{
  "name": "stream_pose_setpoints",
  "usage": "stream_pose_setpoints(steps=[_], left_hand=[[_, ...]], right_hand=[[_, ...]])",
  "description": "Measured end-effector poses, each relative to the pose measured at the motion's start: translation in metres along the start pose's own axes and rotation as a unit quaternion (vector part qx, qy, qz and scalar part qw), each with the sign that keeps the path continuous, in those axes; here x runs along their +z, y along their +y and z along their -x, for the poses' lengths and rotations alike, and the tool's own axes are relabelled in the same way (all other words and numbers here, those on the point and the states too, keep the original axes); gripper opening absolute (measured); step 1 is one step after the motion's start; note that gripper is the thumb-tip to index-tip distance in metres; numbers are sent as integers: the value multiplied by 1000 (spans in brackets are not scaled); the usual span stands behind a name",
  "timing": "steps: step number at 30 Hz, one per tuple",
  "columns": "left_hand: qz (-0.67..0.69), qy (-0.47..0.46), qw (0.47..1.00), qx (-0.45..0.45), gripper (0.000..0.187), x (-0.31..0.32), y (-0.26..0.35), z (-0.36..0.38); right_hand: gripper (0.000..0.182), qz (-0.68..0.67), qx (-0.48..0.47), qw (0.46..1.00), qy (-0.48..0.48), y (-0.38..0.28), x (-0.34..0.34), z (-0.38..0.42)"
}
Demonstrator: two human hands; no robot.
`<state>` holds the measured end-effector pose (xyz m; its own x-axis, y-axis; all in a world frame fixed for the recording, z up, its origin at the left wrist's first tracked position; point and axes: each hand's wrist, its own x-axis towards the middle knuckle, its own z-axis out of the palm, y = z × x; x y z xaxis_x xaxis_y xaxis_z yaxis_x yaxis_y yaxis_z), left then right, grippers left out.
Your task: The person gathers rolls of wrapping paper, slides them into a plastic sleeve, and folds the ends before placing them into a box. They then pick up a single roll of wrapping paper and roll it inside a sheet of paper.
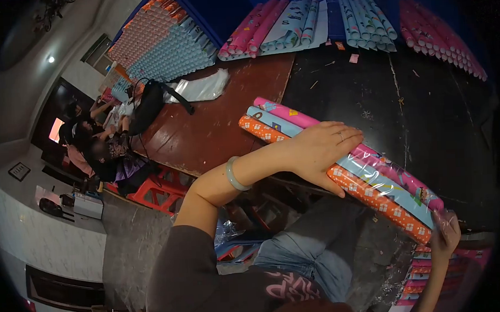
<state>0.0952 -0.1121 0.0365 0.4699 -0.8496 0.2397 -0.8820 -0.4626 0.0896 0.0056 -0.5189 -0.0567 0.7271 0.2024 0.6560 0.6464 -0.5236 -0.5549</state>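
A bundle of three paper rolls, one pink, one light blue and one orange, lies slantwise along the table's near edge in shiny clear film. My left hand spans the middle of the bundle, fingers over the far side and thumb on the near side. At the bundle's right end, my right hand has its fingers closed on the clear film, which is bunched there. The rolls' left end sticks out beyond my left forearm.
Pink rolls and blue rolls are piled along the back. A large roll stack, a black bag and plastic sleeves are at the left. People sit beyond red stools. More wrapped rolls lie lower right.
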Motion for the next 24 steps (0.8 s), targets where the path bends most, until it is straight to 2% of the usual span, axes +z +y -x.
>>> stream_pose_setpoints(steps=[1,2,3,5,6,8,9,11,15,17,18,20,22,24], left_hand=[[2,-2,1000,4,102,0,0,0],[5,-4,1000,8,102,0,0,0],[5,-4,1000,8,102,-1,0,0],[3,-6,1000,10,102,-1,1,-1],[3,-7,1000,10,102,-1,1,-1],[6,-3,1000,5,102,-1,0,-1],[6,-4,1000,4,102,-1,0,-1],[5,0,1000,7,102,0,0,-1],[2,-3,1000,3,101,-1,1,-2],[8,-2,1000,5,101,-1,1,-2],[7,-1,1000,3,101,-2,0,-1],[9,2,1000,15,100,-1,0,-1],[9,0,1000,14,100,-1,1,-1],[7,-1,1000,12,100,0,0,-2]], right_hand=[[20,48,-62,997,9,-4,4,-5],[24,42,-93,995,-3,-11,2,-8],[24,41,-92,995,-4,-15,1,-15],[24,105,-193,975,-21,-19,-1,-22],[24,105,-192,975,-21,-18,0,-20],[22,25,-67,997,-13,-12,4,-12],[22,24,-66,997,-14,-8,2,-8],[20,-53,35,998,6,-3,-2,-2],[15,-60,98,993,41,-9,1,-4],[10,1,22,1000,12,-17,-1,-14],[10,0,21,1000,12,-13,-2,-12],[11,69,-140,988,-14,3,-7,-1],[15,113,-137,984,20,5,-3,2],[14,132,-198,971,7,-13,-1,-17]])
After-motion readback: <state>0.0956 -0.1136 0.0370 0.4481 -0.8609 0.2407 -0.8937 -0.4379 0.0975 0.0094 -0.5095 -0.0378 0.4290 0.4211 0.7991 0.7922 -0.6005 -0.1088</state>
